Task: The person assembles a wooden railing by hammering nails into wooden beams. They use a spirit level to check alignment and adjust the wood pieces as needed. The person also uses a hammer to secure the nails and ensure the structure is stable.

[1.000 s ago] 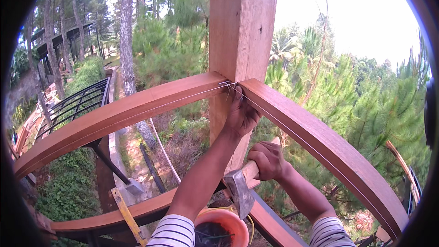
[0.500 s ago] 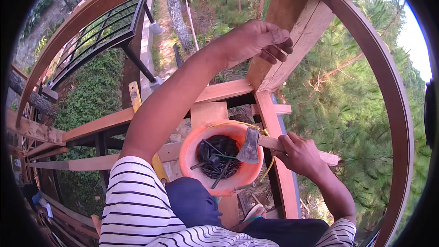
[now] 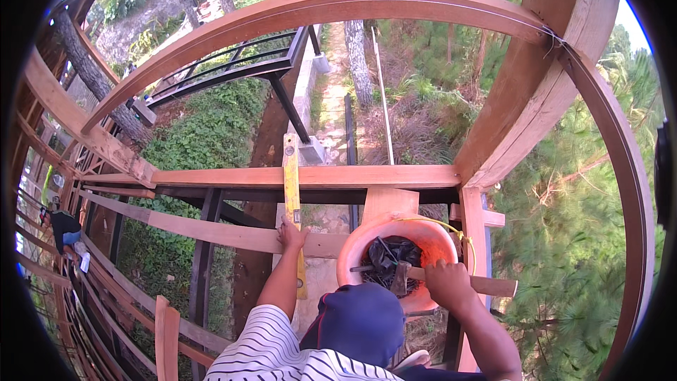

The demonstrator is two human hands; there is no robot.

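Note:
My left hand (image 3: 290,234) is closed on the middle of a yellow spirit level (image 3: 292,169), which stands lengthwise across the wooden rails. My right hand (image 3: 448,282) grips the wooden handle of a hatchet (image 3: 497,287). The hatchet's metal head lies over the mouth of an orange bucket (image 3: 350,254) with a yellow cord handle. Inside the bucket are a crumpled black plastic bag (image 3: 396,248) and dark nails, partly hidden by the hatchet. Rounded dark blue cloth (image 3: 363,321) covers part of the bucket's near side.
A wooden rail (image 3: 352,175) crosses in front, meeting a thick post (image 3: 525,99) at the right. A curved wooden beam (image 3: 317,5) arches above. Beyond and far below are a path, a black metal frame (image 3: 233,70) and greenery. A person (image 3: 67,229) is at the far left.
My left hand has come down from the post to the spirit level and taken hold of it. The right hand keeps the hatchet over the bucket. The view has shifted left.

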